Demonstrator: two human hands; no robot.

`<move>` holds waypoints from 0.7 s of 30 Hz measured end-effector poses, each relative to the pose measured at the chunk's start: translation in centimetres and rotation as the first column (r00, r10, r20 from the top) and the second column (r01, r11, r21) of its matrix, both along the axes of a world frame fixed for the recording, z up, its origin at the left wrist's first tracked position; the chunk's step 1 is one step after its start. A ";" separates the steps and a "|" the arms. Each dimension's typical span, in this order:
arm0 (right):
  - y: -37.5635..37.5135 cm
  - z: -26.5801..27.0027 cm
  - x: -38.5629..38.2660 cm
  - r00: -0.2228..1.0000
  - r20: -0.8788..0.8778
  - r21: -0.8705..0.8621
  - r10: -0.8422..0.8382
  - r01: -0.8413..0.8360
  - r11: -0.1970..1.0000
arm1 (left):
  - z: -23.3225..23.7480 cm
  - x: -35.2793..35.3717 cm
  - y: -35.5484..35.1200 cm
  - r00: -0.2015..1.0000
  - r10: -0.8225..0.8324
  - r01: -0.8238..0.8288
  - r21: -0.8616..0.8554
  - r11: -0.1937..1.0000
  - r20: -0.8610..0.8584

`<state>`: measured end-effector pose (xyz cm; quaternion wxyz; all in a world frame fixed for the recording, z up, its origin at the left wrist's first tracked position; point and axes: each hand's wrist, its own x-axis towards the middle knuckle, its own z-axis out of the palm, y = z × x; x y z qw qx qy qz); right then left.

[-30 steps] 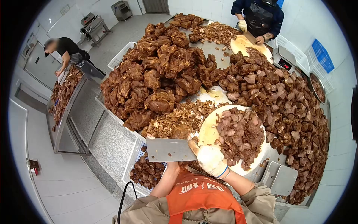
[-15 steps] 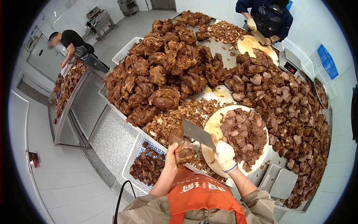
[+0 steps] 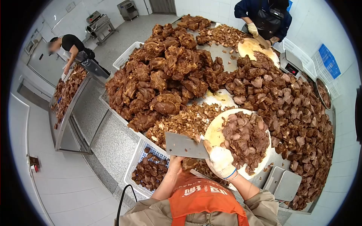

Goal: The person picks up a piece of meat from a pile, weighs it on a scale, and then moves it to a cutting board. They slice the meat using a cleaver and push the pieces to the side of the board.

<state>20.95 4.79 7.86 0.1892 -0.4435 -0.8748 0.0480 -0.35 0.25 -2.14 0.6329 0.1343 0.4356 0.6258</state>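
My right hand (image 3: 221, 161), in a white glove, grips a cleaver (image 3: 184, 145) by its wooden handle. The broad blade points left and lies across the top of my left hand (image 3: 174, 165). That bare hand is closed around a chunk of cooked brown meat (image 3: 189, 164), mostly covered by the blade. Beside my right hand, a round cutting board (image 3: 214, 131) carries a heap of sliced meat (image 3: 245, 139). Brown scraps (image 3: 173, 126) are spread just beyond the blade.
A tall pile of whole meat chunks (image 3: 162, 75) rises ahead, with cut pieces (image 3: 294, 116) along the right. A white basket (image 3: 132, 165) stands low left, a scale (image 3: 284, 184) right. One co-worker (image 3: 266, 19) cuts across the table; another (image 3: 77, 49) bends over a side table.
The cleaver has swung left and down, from beside the meat chunk to over it, hiding most of it. My right hand has shifted slightly left.
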 end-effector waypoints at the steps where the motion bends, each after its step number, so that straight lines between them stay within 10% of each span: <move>1: -0.2 0.6 -0.3 1.000 0.002 -0.004 -0.006 0.006 1.000 | -0.7 -0.1 -0.3 0.997 -0.024 0.026 0.033 0.999 -0.076; 6: 1.1 -1.1 0.7 0.998 -0.067 -0.039 0.018 -0.020 0.999 | 1.8 -0.7 0.5 0.978 -0.156 0.156 -0.005 0.988 -0.139; 10: 1.8 -7.3 4.6 0.941 0.099 -0.192 -0.322 0.336 0.922 | 5.1 -0.8 1.1 0.975 -0.179 0.194 0.115 0.974 -0.129; 15: -0.4 -4.5 4.2 0.953 -0.239 -0.334 -0.185 0.099 0.938 | 5.7 -0.4 1.4 0.961 -0.037 0.082 0.156 0.984 -0.274; 17: -1.3 -2.9 2.3 0.890 -0.454 0.081 0.043 -0.007 0.997 | 2.2 -1.5 1.8 0.892 -0.244 0.321 0.153 0.934 -0.380; 18: -1.7 -0.8 1.3 0.996 -0.092 -0.132 -0.004 -0.008 0.991 | 3.8 -0.5 2.4 0.788 -0.194 0.380 0.213 0.900 -0.584; 21: -0.9 4.5 -0.9 0.998 -0.034 -0.039 0.055 -0.057 0.998 | 3.3 -0.2 2.4 0.681 0.008 0.262 0.253 0.931 -0.732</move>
